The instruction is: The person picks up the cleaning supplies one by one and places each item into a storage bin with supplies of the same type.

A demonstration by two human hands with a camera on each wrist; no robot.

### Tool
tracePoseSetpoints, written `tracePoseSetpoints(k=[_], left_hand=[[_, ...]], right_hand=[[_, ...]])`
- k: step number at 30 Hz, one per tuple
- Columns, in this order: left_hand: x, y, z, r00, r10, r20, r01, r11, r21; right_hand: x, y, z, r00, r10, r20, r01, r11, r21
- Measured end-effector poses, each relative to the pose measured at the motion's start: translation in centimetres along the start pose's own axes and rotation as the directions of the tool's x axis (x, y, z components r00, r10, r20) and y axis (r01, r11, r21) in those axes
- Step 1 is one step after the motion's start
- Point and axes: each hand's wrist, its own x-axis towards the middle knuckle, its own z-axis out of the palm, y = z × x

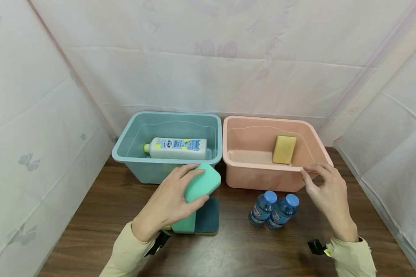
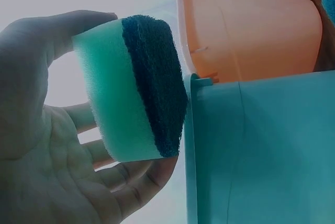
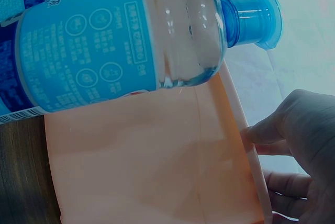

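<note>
My left hand (image 1: 174, 196) holds a green sponge (image 1: 202, 182) between thumb and fingers, raised at the front edge of the blue bin (image 1: 142, 169). The left wrist view shows the sponge's dark scouring layer (image 2: 159, 88) facing away from the palm. Under that hand, a light green sponge (image 1: 185, 225) and a dark-topped sponge (image 1: 207, 217) lie side by side, partly hidden. At the front right corner of the pink bin (image 1: 259, 177), my right hand (image 1: 329, 190) pinches the rim, thumb outside and fingers behind it.
A white detergent bottle (image 1: 178, 149) lies in the blue bin. Inside the pink bin, a yellow sponge (image 1: 284, 150) leans near the right side. Two blue-capped bottles (image 1: 261, 209) stand on the wooden table (image 1: 249, 254) before it. White sheeting (image 1: 208, 84) hangs behind.
</note>
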Motion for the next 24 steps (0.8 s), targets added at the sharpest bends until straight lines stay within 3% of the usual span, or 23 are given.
tracePoseSetpoints(k=[17,24], left_hand=[[1.6,1.0,0.2,0.999,0.033,0.001,-0.033,0.999,-0.028],[2.6,1.7,0.4,0.998,0.065,-0.024,-0.067,0.997,-0.047]], right_hand=[[0.0,0.0,0.1,1.0,-0.003,0.003,0.003,1.0,0.002],[0.0,0.1,0.1,1.0,0.001,0.002,-0.001,1.0,0.003]])
